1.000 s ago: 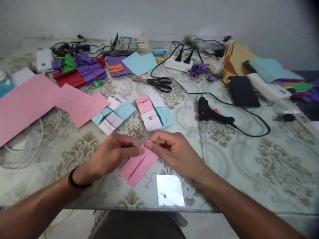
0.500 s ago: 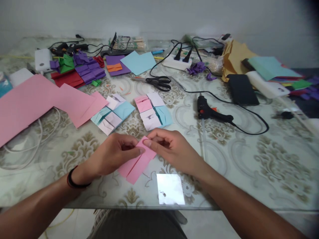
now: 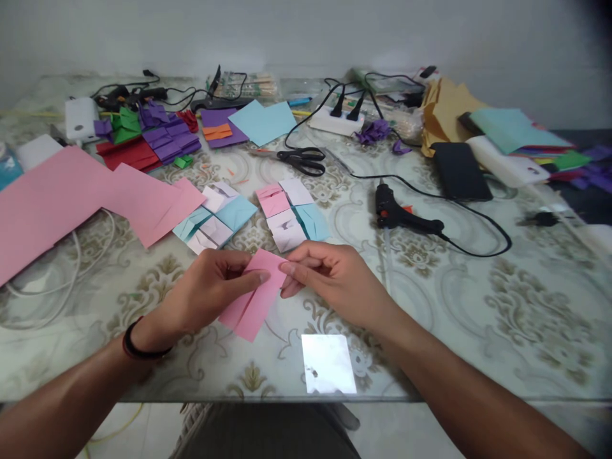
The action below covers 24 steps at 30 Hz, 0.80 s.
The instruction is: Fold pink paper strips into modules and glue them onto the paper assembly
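A pink folded paper (image 3: 253, 299) with a lengthwise slit is held above the patterned table near its front. My left hand (image 3: 215, 287) grips its left side, thumb on top. At the paper's upper right edge, the thumb and fingers of my right hand (image 3: 329, 271) pinch it. Just beyond my hands lie two squares of folded pieces: a blue and white one (image 3: 239, 213) on the left, and a pink, white and blue one (image 3: 310, 220) on the right.
Large pink sheets (image 3: 52, 197) cover the left. Black scissors (image 3: 306, 159) lie behind the squares, and a glue gun (image 3: 401, 213) with its cable rests to the right. A power strip (image 3: 329, 120) and purple folded papers (image 3: 172, 137) stand farther back.
The pink paper has shifted slightly left and up and shows more of its upper part. My right fingers have slid from its top to its right edge. The view has moved slightly.
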Motion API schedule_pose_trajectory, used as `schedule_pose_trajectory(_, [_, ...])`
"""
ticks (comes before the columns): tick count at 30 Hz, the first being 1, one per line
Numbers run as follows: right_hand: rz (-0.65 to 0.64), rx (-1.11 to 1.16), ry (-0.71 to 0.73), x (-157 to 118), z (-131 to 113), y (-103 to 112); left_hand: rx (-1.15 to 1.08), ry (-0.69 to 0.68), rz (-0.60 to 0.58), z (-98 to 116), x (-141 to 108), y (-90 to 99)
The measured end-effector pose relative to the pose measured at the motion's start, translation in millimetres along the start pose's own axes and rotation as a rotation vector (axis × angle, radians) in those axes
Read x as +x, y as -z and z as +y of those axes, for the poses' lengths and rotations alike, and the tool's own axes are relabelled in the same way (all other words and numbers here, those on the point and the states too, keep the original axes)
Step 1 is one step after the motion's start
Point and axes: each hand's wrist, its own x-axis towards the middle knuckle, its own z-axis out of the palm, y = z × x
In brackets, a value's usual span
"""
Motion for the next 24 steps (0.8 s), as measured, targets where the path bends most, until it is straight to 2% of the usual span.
schedule_pose_trajectory(4, [0.024, -0.006, 0.018, -0.3, 0.9, -0.3, -0.022, 0.071, -0.055, -1.2, 0.8, -0.5])
schedule_pose_trajectory(7, [0.030, -0.001, 0.026, 0.3, 1.7, -0.8, -0.046, 0.043, -0.039, 0.2, 1.5, -2.1])
schedule_pose_trajectory(11, [-0.043, -0.012, -0.025, 0.6, 3.1, -2.5, -0.091, 0.014, -0.012, 3.2, 1.7, -3.6])
schedule_pose_trajectory(15, [-0.049, -0.024, -0.042, -0.4, 5.1, -4.3, -0.116, 0.003, -0.035, 4.0, 1.0, -3.5])
schedule_pose_trajectory(20, [-0.071, -0.038, 0.009, -0.9, 3.5, -2.2, -0.093, -0.011, -0.048, 1.5, -0.3, -2.8])
schedule_pose_trajectory(24, [-0.032, -0.058, 0.090, -1.8, 2.0, 0.6, -0.055, -0.033, -0.023, -0.6, -0.8, -4.0])
